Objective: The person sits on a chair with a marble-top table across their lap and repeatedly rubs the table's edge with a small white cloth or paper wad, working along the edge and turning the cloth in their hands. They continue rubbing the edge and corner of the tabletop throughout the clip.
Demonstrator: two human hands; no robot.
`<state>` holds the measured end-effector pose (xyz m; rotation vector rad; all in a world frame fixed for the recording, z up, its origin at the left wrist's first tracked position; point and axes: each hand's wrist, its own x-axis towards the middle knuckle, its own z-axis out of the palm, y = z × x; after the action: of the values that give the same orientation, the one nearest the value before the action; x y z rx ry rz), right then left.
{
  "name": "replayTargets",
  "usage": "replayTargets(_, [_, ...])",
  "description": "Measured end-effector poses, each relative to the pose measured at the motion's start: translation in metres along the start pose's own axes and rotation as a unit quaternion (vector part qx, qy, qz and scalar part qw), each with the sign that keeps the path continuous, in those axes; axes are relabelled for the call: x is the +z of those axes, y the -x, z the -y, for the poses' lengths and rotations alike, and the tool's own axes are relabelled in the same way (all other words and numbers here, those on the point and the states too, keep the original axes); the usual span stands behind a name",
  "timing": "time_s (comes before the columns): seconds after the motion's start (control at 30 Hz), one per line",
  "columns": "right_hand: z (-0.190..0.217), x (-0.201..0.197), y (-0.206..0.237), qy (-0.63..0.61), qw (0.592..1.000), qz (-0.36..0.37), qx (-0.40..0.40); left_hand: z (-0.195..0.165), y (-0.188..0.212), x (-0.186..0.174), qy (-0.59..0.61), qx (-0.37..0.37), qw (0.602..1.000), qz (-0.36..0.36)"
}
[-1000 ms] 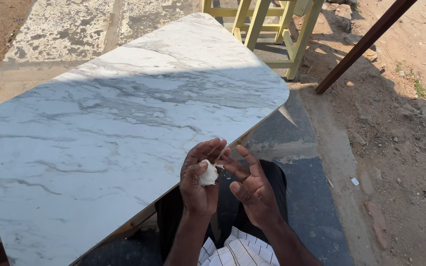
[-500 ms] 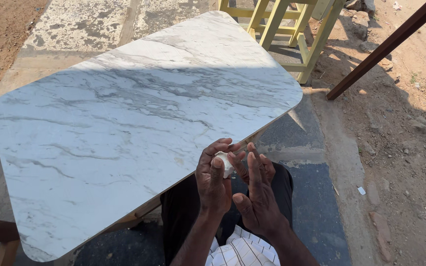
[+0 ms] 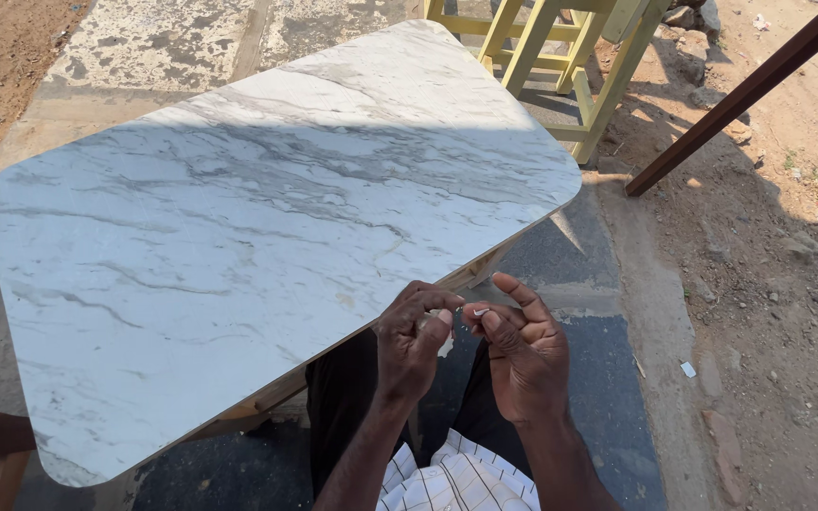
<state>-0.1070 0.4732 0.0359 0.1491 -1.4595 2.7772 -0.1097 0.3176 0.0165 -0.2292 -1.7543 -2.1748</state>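
Pinching a small white lump (image 3: 445, 333) between curled fingers of left hand (image 3: 411, 343) and right hand (image 3: 521, 352), just beside smooth, round-cornered marble desk (image 3: 239, 227).

1. We're outdoors, in an open-air workshop yard: bare dirt ground (image 3: 769, 284) scattered with stones, harsh sun.
2. A marble-patterned tabletop (image 3: 267, 218) sits unfinished on a raw wooden frame over patchy concrete (image 3: 163, 38).
3. A yellow wooden frame (image 3: 560, 57) stands behind it, with a brown pole (image 3: 740, 95) leaning nearby.
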Motion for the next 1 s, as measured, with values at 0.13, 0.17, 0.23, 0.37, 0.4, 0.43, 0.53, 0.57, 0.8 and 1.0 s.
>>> replayTargets(0.13, [0.005,-0.001,-0.003,0.035,0.999,-0.021,-0.013,-0.009,0.009,0.006,-0.12,0.082,0.989,0.0])
replayTargets(0.17, [0.006,0.001,-0.002,0.057,0.998,-0.026,-0.02,-0.011,0.01,0.009,-0.13,0.117,0.985,-0.009])
replayTargets(0.23, [0.008,0.006,0.0,0.06,0.998,-0.023,-0.012,-0.014,0.008,0.012,-0.156,0.131,0.979,-0.013])
replayTargets(0.37, [0.015,0.012,0.002,0.083,0.996,-0.01,-0.005,-0.016,0.004,0.011,-0.214,0.189,0.958,-0.038])
replayTargets(0.4, [0.017,0.013,0.002,0.105,0.994,-0.007,-0.006,-0.016,0.004,0.01,-0.222,0.195,0.955,-0.038])
replayTargets(0.43, [0.019,0.013,0.002,0.128,0.992,-0.004,-0.007,-0.016,0.004,0.008,-0.23,0.201,0.951,-0.038])
replayTargets(0.53, [0.023,0.014,0.001,0.173,0.985,-0.005,0.003,-0.013,0.005,0.007,-0.243,0.216,0.945,-0.037])
replayTargets(0.57, [0.023,0.014,0.001,0.184,0.983,-0.007,0.009,-0.011,0.005,0.007,-0.245,0.221,0.943,-0.037])
replayTargets(0.8, [0.023,0.009,-0.004,0.221,0.975,0.003,0.031,0.001,0.009,0.004,-0.237,0.223,0.945,-0.004])
replayTargets(1.0, [0.016,-0.003,-0.005,0.12,0.988,-0.016,0.096,0.006,0.01,-0.003,-0.197,0.198,0.96,-0.022])
